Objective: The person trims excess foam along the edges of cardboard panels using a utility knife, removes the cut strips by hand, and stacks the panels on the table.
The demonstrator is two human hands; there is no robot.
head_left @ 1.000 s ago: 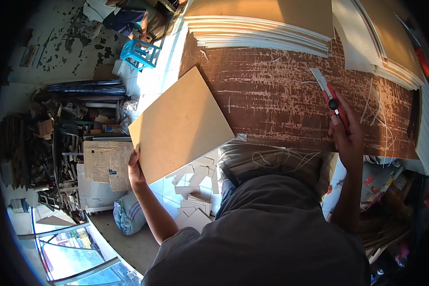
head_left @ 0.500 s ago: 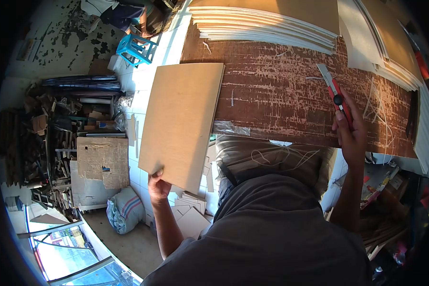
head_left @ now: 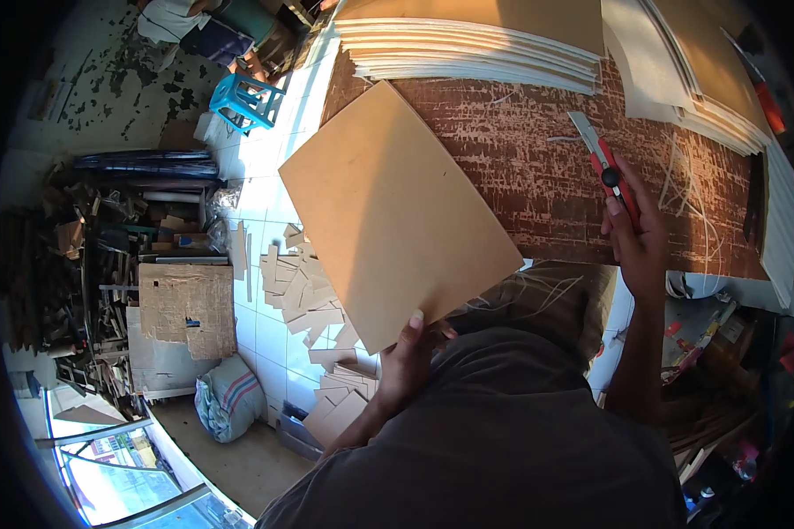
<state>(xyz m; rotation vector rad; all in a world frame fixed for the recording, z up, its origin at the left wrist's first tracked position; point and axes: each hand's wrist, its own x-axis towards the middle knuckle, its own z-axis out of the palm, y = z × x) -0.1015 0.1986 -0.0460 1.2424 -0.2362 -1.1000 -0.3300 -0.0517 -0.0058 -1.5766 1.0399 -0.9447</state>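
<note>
With its thumb on top, my left hand (head_left: 408, 355) grips the near edge of a tan board (head_left: 388, 220). The board is tilted across the left part of the scratched brown table (head_left: 512, 167), its left side over the floor. My right hand (head_left: 640, 234) is wrapped round a red utility knife (head_left: 610, 175), held over the table's right part. The blade points away from me, up and to the left. Thin pale offcut strips (head_left: 699, 207) lie beside my right hand.
Board stacks (head_left: 476, 48) line the table's far side, with more boards (head_left: 723, 110) at the right. Cut scraps (head_left: 304, 286) litter the tiled floor at left. A blue stool (head_left: 245, 103) stands beyond, near another person (head_left: 212, 31). A striped sack (head_left: 229, 397) sits lower left.
My left hand has moved right and turned the board, so it now lies diagonally and closer to my body. The knife stays in my right hand, shifted slightly left in view.
</note>
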